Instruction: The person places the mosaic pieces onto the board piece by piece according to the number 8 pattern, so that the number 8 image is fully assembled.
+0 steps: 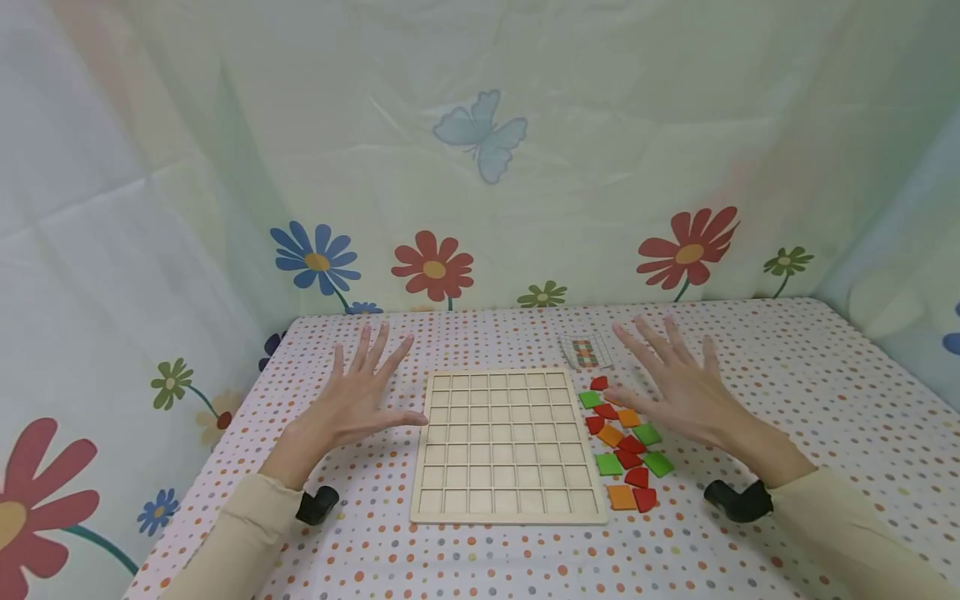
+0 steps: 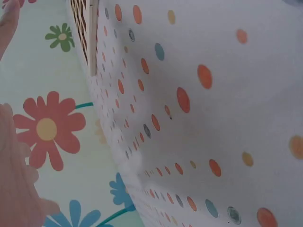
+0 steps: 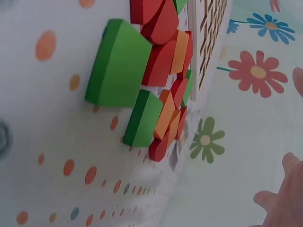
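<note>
Both hands are spread with fingers straight and hold nothing. The left hand (image 1: 358,398) hovers at the left side of a pale wooden grid board (image 1: 501,446), its thumb overlapping the board's left edge in the head view. On the other side, the right hand (image 1: 681,392) is held over the table just beyond a group of flat coloured pieces. Among these are green pieces (image 3: 118,66), red rounded pieces (image 1: 645,499) and orange pieces (image 1: 621,497), lying loosely along the board's right edge. The grid's square compartments hold no pieces.
A small printed pattern card (image 1: 586,352) lies behind the pieces near the back of the table. The dotted tablecloth (image 1: 375,550) covers the table. Flower-printed curtains (image 1: 480,225) hang behind and at both sides. A dark wrist mount (image 1: 738,501) sits below each wrist.
</note>
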`<state>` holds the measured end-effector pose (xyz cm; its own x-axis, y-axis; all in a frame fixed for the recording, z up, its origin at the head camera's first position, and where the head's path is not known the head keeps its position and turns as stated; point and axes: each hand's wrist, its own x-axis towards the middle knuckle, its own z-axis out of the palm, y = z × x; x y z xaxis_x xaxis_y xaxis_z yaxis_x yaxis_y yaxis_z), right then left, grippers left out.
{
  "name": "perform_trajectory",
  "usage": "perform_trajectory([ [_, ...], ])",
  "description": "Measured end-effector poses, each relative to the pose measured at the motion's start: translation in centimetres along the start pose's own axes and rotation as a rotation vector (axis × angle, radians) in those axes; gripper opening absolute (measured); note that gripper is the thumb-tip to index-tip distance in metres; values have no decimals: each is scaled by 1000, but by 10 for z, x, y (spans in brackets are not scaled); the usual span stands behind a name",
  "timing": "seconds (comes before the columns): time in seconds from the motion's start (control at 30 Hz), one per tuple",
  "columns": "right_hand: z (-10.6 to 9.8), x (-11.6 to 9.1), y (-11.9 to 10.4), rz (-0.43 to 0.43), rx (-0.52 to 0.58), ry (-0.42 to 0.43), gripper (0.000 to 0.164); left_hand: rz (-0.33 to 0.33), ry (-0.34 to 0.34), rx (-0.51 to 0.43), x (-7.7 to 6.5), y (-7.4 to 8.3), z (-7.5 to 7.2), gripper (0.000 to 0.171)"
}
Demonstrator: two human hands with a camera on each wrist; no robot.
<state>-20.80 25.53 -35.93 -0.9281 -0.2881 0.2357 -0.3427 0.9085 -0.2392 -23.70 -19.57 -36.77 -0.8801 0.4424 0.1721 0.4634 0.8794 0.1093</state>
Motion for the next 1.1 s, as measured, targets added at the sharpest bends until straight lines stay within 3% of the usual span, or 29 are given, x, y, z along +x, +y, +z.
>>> perform_trajectory([
  [0.2,3,-1,-6,-6,6,-10,98,10,-85,-113,-4,3,-3,120],
  [0.37,4,-3,-12,-29,30,-20,98,1,-256,-288,-10,8,-6,128],
  [0.53,2,-4,-22,-92,60,-4,99,41,-383,-448,-11,10,-3,135],
  [0.8,-7,-8,-32,-171,149,-65,90,75,-463,-455,-8,10,9,141],
  [1.1,-6,-11,-29,-210,154,-184,85,86,-510,-434,-7,8,12,140],
])
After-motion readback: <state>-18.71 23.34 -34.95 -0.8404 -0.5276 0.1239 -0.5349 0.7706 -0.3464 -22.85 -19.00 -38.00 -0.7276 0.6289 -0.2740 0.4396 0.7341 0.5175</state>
